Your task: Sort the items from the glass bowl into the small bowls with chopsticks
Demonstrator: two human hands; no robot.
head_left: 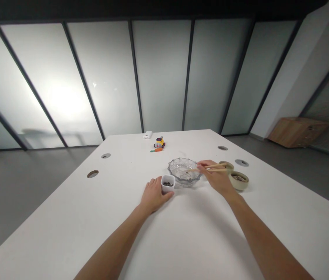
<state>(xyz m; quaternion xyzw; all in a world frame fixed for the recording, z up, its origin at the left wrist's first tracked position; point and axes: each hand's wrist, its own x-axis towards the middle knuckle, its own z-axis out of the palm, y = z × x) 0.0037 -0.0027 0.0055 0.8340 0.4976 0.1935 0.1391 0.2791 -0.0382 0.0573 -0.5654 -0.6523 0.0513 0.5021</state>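
My left hand (pixel 153 194) is wrapped round the side of a small white square cup (pixel 168 188) standing on the table. Small dark pieces (pixel 168 184) lie in the cup. In my right hand (pixel 214 178) is a pair of chopsticks (pixel 218 168), pinched between the fingers. Their tips reach down into a clear glass bowl (pixel 174 175) with a scalloped rim, close to a small dark piece (pixel 187 172). Whether the tips grip that piece is too small to tell. The glass bowl stands just beyond and to the right of the cup.
A pale green bowl (pixel 240 185) of brownish pieces stands right of my right hand, with a second pale bowl (pixel 229 166) partly hidden behind. Farther off on the white table (pixel 74 217) are a yellow toy vehicle (pixel 159 142), an orange carrot-shaped item (pixel 158 149) and a white box (pixel 147 135).
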